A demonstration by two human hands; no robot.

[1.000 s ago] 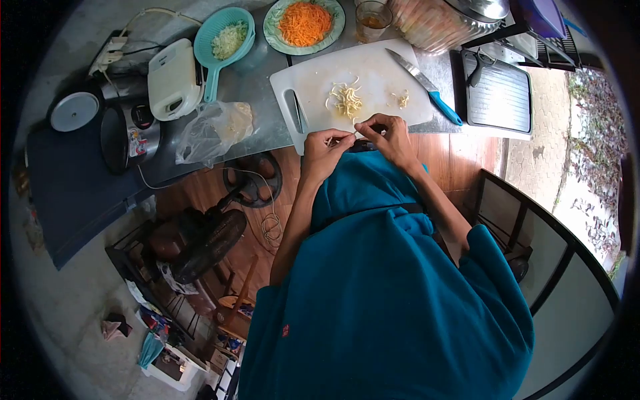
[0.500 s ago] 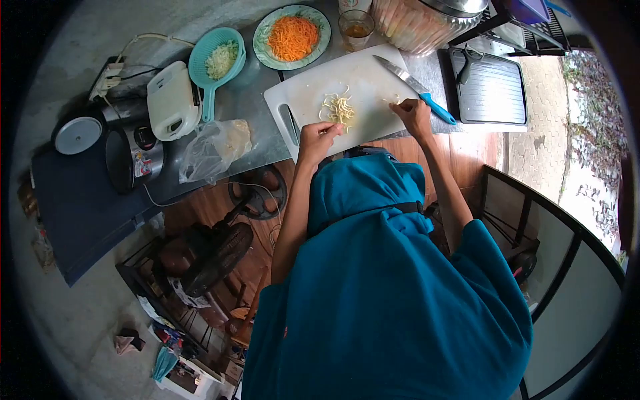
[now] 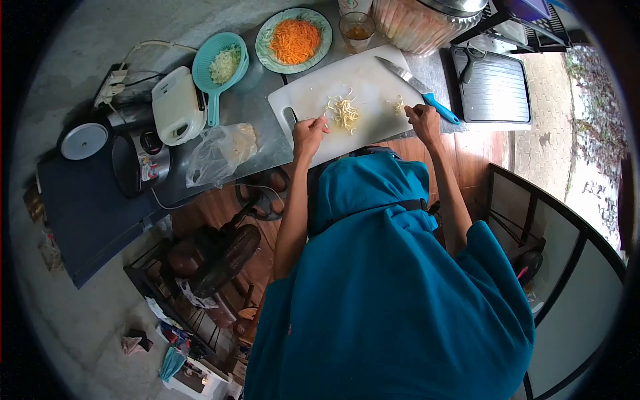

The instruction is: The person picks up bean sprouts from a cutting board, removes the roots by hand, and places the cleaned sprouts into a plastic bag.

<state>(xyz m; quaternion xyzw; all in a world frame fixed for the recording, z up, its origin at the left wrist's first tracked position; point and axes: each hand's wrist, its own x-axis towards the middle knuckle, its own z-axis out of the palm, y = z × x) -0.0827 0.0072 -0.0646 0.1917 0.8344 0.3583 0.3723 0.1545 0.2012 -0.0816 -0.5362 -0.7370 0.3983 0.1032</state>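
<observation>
A white cutting board (image 3: 373,80) lies on the metal counter. On it rests a loose pile of pale sprouts (image 3: 343,112), with a smaller clump (image 3: 398,105) to the right. My left hand (image 3: 309,135) is closed at the board's left part, fingertips pinched on something too small to make out, left of the pile. My right hand (image 3: 425,122) is closed too, just right of the small clump; what its fingertips hold, if anything, is hidden. Beside it, a knife with a blue handle (image 3: 440,109) lies across the board's right edge, blade pointing up and left.
Behind the board are a plate of shredded carrot (image 3: 295,41), a glass (image 3: 356,32) and a large jar (image 3: 420,25). To the left are a green strainer (image 3: 221,61), a white appliance (image 3: 179,107) and a plastic bag (image 3: 220,153). A grill pan (image 3: 497,87) lies right.
My left hand has moved left, away from the pile. My right hand has drawn slightly right and down, and the small clump beside it shows more fully. The view has shifted slightly.
</observation>
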